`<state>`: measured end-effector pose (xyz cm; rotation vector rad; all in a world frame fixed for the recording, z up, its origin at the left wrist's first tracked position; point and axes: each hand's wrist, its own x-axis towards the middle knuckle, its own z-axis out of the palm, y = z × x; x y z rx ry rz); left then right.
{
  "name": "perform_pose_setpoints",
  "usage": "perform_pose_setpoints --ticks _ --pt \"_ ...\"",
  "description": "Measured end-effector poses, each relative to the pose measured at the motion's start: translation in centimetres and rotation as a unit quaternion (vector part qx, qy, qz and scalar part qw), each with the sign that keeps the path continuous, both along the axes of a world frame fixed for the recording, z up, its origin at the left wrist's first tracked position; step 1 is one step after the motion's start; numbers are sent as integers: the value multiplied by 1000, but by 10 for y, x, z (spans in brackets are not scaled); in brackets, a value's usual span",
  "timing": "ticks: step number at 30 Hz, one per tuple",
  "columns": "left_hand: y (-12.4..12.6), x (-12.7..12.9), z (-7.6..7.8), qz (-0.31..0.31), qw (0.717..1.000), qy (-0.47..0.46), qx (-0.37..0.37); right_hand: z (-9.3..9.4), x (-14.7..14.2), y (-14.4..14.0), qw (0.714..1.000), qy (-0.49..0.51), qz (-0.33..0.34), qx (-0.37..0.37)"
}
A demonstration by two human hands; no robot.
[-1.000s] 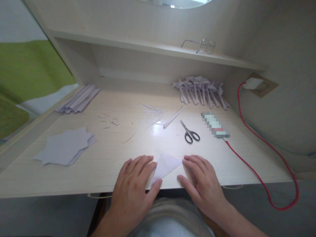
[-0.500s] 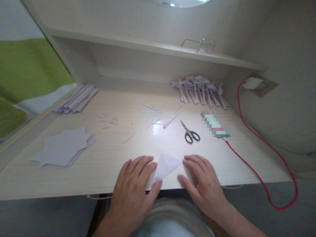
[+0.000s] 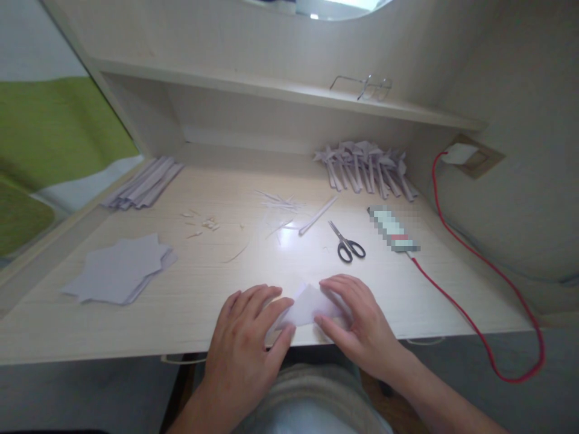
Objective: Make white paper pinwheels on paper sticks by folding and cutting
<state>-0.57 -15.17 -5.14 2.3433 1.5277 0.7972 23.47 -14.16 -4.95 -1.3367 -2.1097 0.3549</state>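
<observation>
From my head camera, the small folded paper lies at the near edge of the desk, well in front of the scissors. My left hand lies flat and spread, its fingers on the paper's left side, pinning it. My right hand lies over the paper's right side, fingers loosely curved and pressing down; neither hand closes around anything.

I judge the paper very light, thin and limp. It would slide easily on the smooth desk and creases for good wherever it is pressed, so it is best held down with flat fingertips near its edges or pinched at a corner.

Compared with half a second ago, my right hand has moved left onto the paper, away from the scissors. The triangular flap that lay open between my hands is now mostly covered. My left hand has barely shifted.
</observation>
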Motion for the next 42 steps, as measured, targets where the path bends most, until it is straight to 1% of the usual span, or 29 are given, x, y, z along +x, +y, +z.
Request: perform_pose_setpoints --ticks 10,16,29,42 --pt "0 2 1 2 1000 -17 2 4 -1 1 999 31 24 -11" --pt "-1 1 1 5 1000 -18 7 2 -1 1 999 31 30 -7" --pt "-1 2 0 6 1000 -19 5 2 0 1 998 45 30 -20" --pt "-1 2 -2 10 999 -32 15 -2 2 2 997 58 33 -29"
